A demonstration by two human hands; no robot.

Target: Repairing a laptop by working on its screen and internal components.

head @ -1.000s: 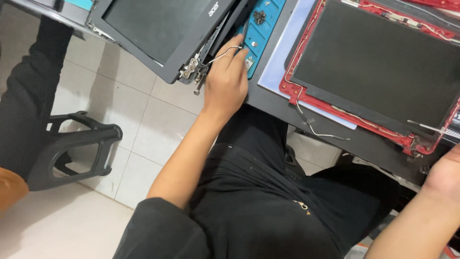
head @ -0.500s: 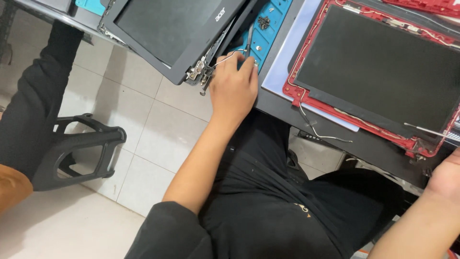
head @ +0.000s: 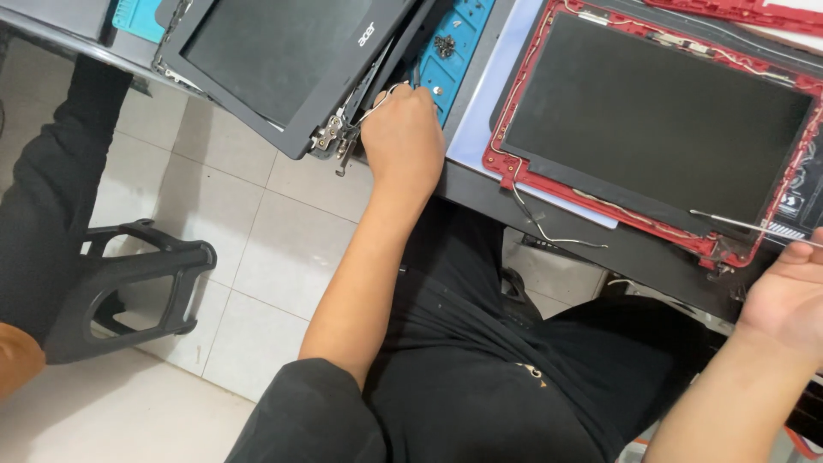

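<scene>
Pinching a thin grey cable [head: 375, 105] beside the metal hinge [head: 330, 135], my left hand [head: 403, 141] sits at the near edge of the dark worktop [head: 480, 190]; its grip is pressed together on that wire.

Item one: dark grey laptop screen assembly [head: 283, 60], flat and rigid in its bezel, overhanging the worktop's near-left edge above the tiled floor [head: 249, 231]. I judge it light but fragile: the panel would crack under a twist, so the frame near the hinge is the place to hold, never the glass. The cable is soft and thin and would tear if tugged.

Item two: blue plastic parts tray [head: 454, 51], lying under the screen assembly's right side; its compartments hold a small cluster of dark screws [head: 443, 45] and one pale piece I cannot identify.

Item three: red laptop lid with black panel [head: 660, 111], lying flat toward the worktop's right, loose wires trailing over the near edge.

My right hand [head: 789, 296] hovers off the near-right edge, palm up, fingers spread, holding nothing.

Black plastic stool [head: 129, 283] stands on the floor.
</scene>
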